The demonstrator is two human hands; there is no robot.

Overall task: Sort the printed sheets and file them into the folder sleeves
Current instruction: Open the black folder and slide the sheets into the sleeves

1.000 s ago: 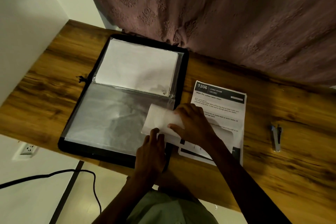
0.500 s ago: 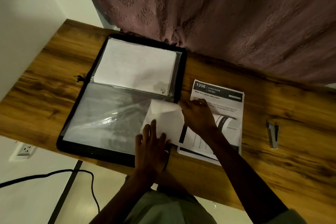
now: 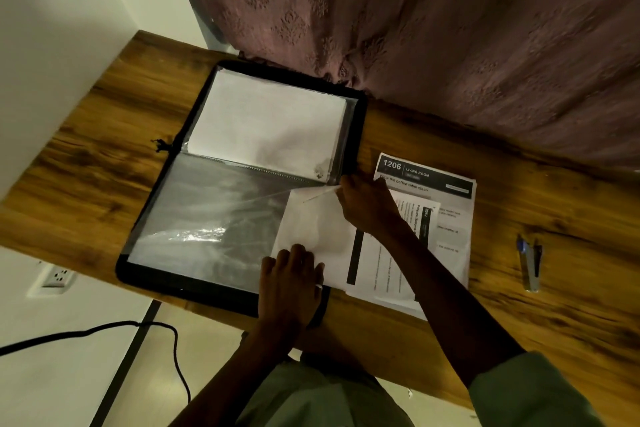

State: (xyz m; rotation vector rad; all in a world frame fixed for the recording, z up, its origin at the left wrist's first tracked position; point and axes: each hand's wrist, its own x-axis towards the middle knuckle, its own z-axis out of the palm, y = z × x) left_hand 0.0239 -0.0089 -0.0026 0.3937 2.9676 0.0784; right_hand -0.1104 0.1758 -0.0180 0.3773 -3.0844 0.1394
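One wide mauve curtain (image 3: 450, 28) is hanging behind everything, its hem reaching the far edge of the wooden tabletop (image 3: 104, 156). A black zip folder (image 3: 194, 289) is lying open on that tabletop. Its far half is showing a filled sleeve (image 3: 270, 121) of white paper, and its near half a clear lower sleeve (image 3: 207, 218) that is catching the light. Just right of the folder a stack of printed sheets (image 3: 457, 243) is lying, headed "1206 LIVING ROOM". The right forearm (image 3: 450, 298) is crossing over it and hiding part of the print. Well apart to the right, a small stapler (image 3: 530, 263) is lying on the wood. Below the near edge a black cable (image 3: 104, 328) is trailing over the floor (image 3: 207, 340), and a wall socket (image 3: 57, 277) is showing at the left.

One loose sheet (image 3: 311, 225) is lying across the folder's right edge, its pale left end over the lower sleeve's open side and its printed right end on the stack. The hands are working apart. The left hand (image 3: 291, 281) is pressing flat, fingers straight, on the sheet's near corner. The right hand (image 3: 367, 204), at the far corner, is pinching the lifted edge of the lower sleeve near the spine. I cannot tell whether the sheet's end is lying under the plastic.
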